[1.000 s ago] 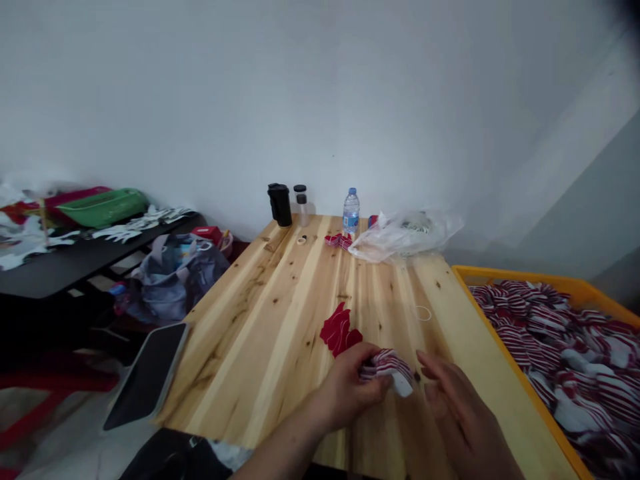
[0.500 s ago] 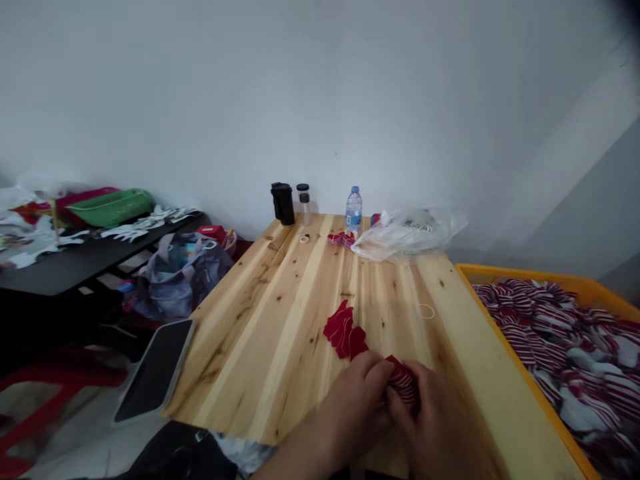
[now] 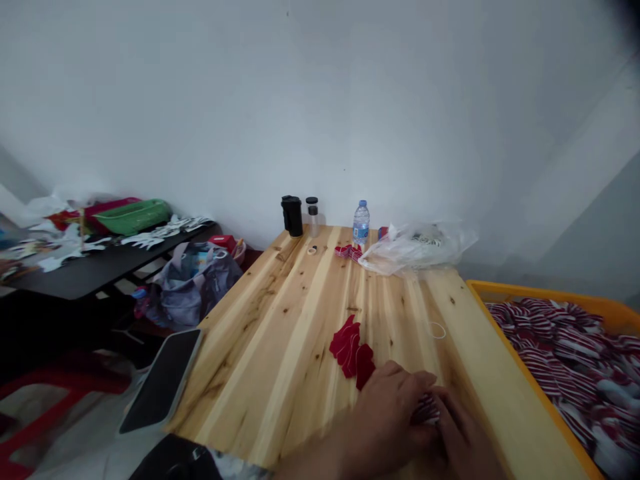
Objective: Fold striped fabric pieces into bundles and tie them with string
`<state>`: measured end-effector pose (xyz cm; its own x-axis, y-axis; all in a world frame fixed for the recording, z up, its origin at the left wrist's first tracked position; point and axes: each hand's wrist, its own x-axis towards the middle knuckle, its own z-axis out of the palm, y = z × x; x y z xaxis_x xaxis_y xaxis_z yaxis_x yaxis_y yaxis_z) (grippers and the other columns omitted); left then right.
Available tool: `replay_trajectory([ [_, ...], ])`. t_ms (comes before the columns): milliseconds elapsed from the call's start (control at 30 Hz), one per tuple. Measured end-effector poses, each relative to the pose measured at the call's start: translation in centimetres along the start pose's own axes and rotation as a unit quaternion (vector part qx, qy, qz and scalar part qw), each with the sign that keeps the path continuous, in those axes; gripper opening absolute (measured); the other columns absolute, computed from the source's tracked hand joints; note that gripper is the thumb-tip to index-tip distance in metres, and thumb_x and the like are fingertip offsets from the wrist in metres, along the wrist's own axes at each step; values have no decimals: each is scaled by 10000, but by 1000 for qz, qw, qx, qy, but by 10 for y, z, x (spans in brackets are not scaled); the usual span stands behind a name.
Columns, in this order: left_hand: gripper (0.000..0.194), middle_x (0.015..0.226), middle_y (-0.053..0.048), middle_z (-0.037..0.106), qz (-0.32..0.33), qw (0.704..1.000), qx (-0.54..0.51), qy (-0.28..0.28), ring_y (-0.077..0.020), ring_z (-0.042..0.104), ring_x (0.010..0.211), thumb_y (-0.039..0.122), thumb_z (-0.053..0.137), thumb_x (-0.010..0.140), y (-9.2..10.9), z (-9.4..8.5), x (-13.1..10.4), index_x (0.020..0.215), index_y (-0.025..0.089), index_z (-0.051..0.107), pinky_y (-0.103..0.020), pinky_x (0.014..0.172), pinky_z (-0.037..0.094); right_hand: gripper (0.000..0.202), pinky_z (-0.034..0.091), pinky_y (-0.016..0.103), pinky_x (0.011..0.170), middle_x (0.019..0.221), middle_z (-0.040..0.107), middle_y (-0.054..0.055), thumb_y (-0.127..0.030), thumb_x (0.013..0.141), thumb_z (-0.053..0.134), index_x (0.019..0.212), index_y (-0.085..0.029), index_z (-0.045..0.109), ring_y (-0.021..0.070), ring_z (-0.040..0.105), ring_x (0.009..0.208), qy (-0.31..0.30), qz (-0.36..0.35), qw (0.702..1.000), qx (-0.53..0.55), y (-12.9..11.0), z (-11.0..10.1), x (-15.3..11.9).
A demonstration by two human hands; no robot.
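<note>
Clasping striped cloth [image 3: 426,409]: L grip [image 3: 397,421], R grip [image 3: 465,437] (yellow bin [image 3: 607,311] w/ striped pcs [image 3: 550,363]).

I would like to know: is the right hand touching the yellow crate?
Apart. The head view shows it: wooden tabletop is plainly visible between the right hand and the yellow crate.

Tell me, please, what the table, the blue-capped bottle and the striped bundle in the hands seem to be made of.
Table: probably wood with a smooth finish, going by its streaky grain and knots.
Bottle: likely clear, glossy plastic, since its walls look see-through.
Striped bundle: apparently matte cloth, from its dull stripes, though mostly hidden.
</note>
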<state>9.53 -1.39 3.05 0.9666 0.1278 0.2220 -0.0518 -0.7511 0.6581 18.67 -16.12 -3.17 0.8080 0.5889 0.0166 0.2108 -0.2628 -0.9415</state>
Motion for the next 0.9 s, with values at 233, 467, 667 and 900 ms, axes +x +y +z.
replay_trajectory([
  [233, 917, 1235, -75, 598, -49, 993, -102, 29, -267, 561, 1087, 429, 860, 591, -1, -4, -13, 1393, 278, 443, -377, 955, 449, 271, 589, 342, 740, 999, 735, 48, -341, 688, 646, 946, -274, 700, 268, 696, 882, -20, -88, 995, -35, 18, -6, 7],
  [467, 588, 1261, -90, 557, -31, 989, -148, -3, -219, 537, 1142, 242, 723, 761, 14, -32, -22, 1311, 209, 517, -330, 1009, 436, 276, 561, 316, 686, 896, 706, 48, -438, 898, 432, 912, -251, 634, 217, 671, 776, -10, -33, 999, 41, -39, 14, -1],
  [667, 712, 1286, -76, 546, -3, 992, -124, -31, -229, 520, 1161, 313, 771, 734, 14, -52, -30, 1371, 259, 458, -349, 1017, 426, 268, 561, 290, 759, 963, 695, 33, -480, 895, 482, 986, -260, 606, 203, 674, 879, -18, -12, 997, 74, -62, 20, -5],
  [900, 736, 1215, -76, 631, -45, 995, -71, -61, -279, 585, 1097, 327, 725, 753, 11, -56, -25, 1421, 297, 417, -406, 949, 456, 306, 584, 360, 785, 1053, 714, 84, -317, 882, 440, 1111, -242, 629, 246, 695, 912, -34, -95, 995, -8, -60, 30, -11],
])
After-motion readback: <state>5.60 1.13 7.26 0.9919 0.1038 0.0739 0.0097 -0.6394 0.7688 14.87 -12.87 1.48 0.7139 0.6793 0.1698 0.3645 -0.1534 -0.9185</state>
